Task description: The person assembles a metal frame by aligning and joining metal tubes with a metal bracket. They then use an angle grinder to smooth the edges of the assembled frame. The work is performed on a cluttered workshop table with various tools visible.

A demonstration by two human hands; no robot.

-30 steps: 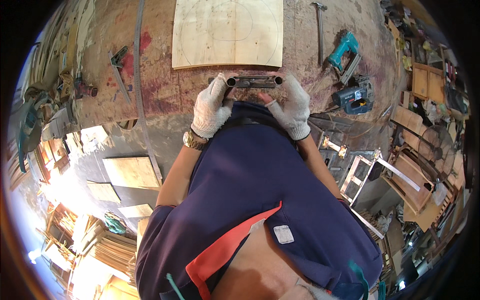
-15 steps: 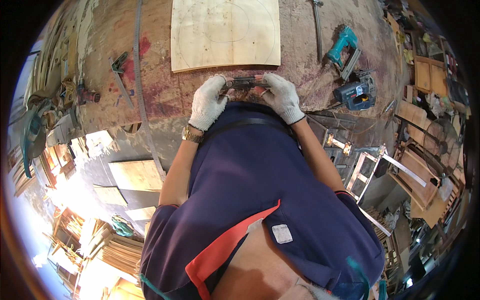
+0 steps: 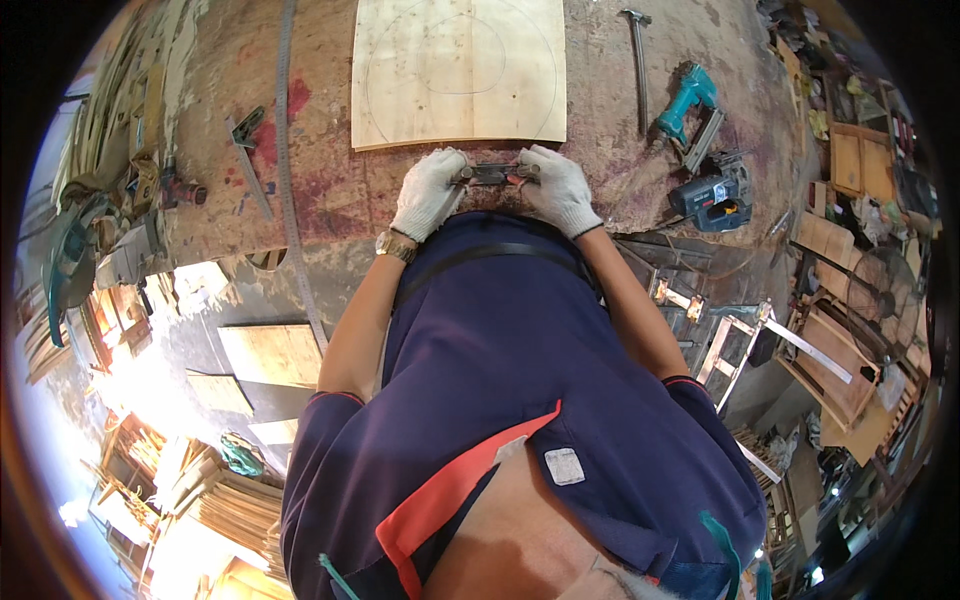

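Note:
Both my hands wear white knit gloves and meet at the near edge of the worktable [image 3: 330,170], just in front of my waist. My left hand [image 3: 430,190] is closed around one end of a small dark metal hand tool [image 3: 490,174]. The other end is gripped by my right hand [image 3: 560,190], so the tool lies crosswise between them. Its exact kind is hard to make out, as my fingers cover both ends. Just beyond my hands lies a pale plywood sheet [image 3: 460,75] with rounded pencil outlines drawn on it.
To the right lie a hammer [image 3: 640,75], a teal nail gun [image 3: 688,105] and a dark blue jigsaw [image 3: 715,195]. At left are a long metal ruler [image 3: 284,130], a try square [image 3: 250,160] and a drill [image 3: 182,190]. Plywood offcuts [image 3: 270,353] rest below the table.
The tool has turned slightly between my hands, and its middle shows differently. My left wrist has shifted a little right. The table and its things sit slightly lower and rightward in view.

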